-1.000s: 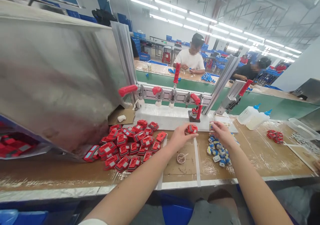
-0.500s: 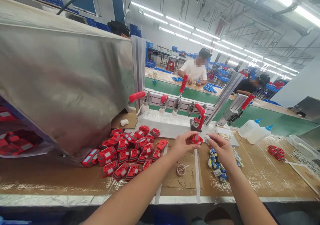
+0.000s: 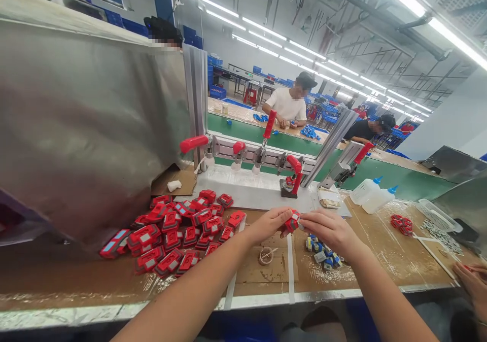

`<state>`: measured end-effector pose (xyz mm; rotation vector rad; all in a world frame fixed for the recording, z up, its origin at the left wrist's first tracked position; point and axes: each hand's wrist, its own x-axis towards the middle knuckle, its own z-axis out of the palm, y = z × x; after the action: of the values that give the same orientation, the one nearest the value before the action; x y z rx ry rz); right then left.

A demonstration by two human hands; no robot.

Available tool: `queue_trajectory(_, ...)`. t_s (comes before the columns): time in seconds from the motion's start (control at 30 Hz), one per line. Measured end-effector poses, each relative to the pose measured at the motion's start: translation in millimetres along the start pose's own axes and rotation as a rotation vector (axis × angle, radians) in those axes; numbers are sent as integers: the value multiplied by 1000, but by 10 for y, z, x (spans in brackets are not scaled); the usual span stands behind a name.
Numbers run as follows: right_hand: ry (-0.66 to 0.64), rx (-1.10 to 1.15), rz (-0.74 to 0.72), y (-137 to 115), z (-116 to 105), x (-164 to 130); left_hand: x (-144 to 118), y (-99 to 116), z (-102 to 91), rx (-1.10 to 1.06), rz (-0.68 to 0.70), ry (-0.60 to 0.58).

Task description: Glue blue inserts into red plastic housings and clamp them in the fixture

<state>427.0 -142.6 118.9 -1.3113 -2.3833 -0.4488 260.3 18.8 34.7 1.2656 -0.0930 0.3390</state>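
My left hand (image 3: pixel 268 224) holds a small red plastic part (image 3: pixel 292 221) above the bench. My right hand (image 3: pixel 330 230) meets it from the right, fingertips pinched against the part's right end; whether it holds a small piece there is hidden. A pile of several red parts (image 3: pixel 178 230) lies left of my hands. A small heap of blue and white pieces (image 3: pixel 322 250) sits just under my right hand.
A clamp fixture with red-handled toggle clamps (image 3: pixel 243 151) stands behind on a white plate. Two glue bottles (image 3: pixel 371 194) and a few red parts (image 3: pixel 402 224) lie right. A metal chute (image 3: pixel 87 124) fills the left. Another person's hand (image 3: pixel 474 283) shows at the right edge. Workers sit beyond the green conveyor (image 3: pixel 399 179).
My right hand has closed the gap and now touches the red part in my left hand. Both hands came slightly lower and nearer to me. Another person's hand appeared at the right edge.
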Motion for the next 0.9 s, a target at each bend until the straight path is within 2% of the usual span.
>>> queue_trajectory(0.13, -92, -63, -112, 68, -63, -4, -5, 14, 18, 51, -20, 13)
queue_trajectory(0.2, -74, -58, -113, 103, -24, -41, -7, 30, 55, 66, -25, 34)
queue_trajectory(0.27, -4, -48, -46, 99, 83, -108, 10, 47, 116, 76, -30, 93)
queue_trajectory(0.33, 100, -25, 98, 40, 245, -187, 59, 59, 193, 91, -54, 184)
queue_trajectory(0.4, 226, 30, 304, -50, 423, -257, 147, 67, 272, 134, -101, 247)
queue_trajectory(0.53, 486, 216, 734, -90, 625, -360, 427, 106, 375, 365, -209, 193)
queue_trajectory(0.63, 658, 522, 1000, 149, 589, -476, 707, 149, 400, 615, -206, 200)
queue_trajectory(0.73, 810, 873, 1220, 515, 505, -663, 1040, 111, 428, 859, -61, 184)
queue_trajectory(0.83, 745, 954, 1362, 822, 460, -844, 1400, -68, 480, 890, 10, 115)
queue_trajectory(0.9, 654, 895, 1412, 962, 447, -933, 1632, -226, 513, 886, -4, 154)
